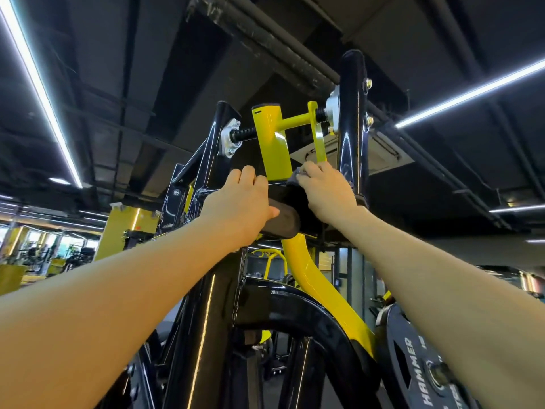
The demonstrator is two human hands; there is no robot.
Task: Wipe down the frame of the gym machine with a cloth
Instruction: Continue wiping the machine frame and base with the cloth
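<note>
Cloth [295, 176], grey and bunched, sits high overhead under the right hand [324, 193], which presses it against the machine's yellow frame post [275, 152], while the left hand [240, 205] curls around a black padded handle [280, 221], probably for steadying.
</note>
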